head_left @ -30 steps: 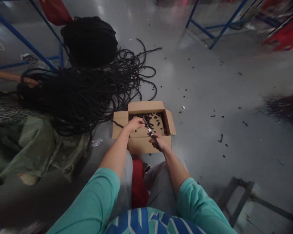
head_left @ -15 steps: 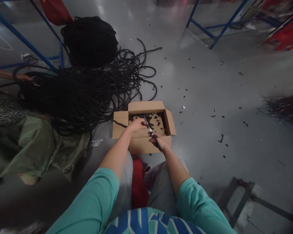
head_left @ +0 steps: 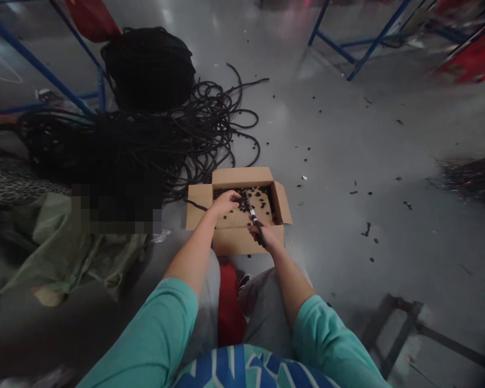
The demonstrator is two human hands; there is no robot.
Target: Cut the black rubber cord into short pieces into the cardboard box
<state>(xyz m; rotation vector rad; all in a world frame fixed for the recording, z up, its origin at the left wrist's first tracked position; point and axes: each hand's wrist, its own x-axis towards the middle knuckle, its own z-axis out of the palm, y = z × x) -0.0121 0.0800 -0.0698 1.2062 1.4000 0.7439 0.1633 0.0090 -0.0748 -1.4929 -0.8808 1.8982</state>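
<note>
An open cardboard box (head_left: pixel 248 241) stands on the floor in front of my knees, with many small black pieces (head_left: pixel 262 203) inside. My right hand (head_left: pixel 265 236) is closed around the handles of scissors (head_left: pixel 254 215), whose blades point up and away over the box. Over the box's left part is my left hand (head_left: pixel 226 202), its fingers curled round a black cord (head_left: pixel 196 205). The cord crosses the left flap and passes under that hand; its end is hidden. A small gap separates the left fingers from the blades.
Loose black cord (head_left: pixel 173 134) lies in a tangle at the left, beside a large black coil (head_left: pixel 149 70). Blue metal frames (head_left: pixel 364 59) stand at the back. Green cloth (head_left: pixel 60 242) lies left. Black scraps dot the floor; a dark metal frame (head_left: pixel 404 331) is at lower right.
My left hand has moved slightly left, away from the scissors. The scissors have shifted a little right and point more upright. At the far left, the other person's hand no longer shows clearly.
</note>
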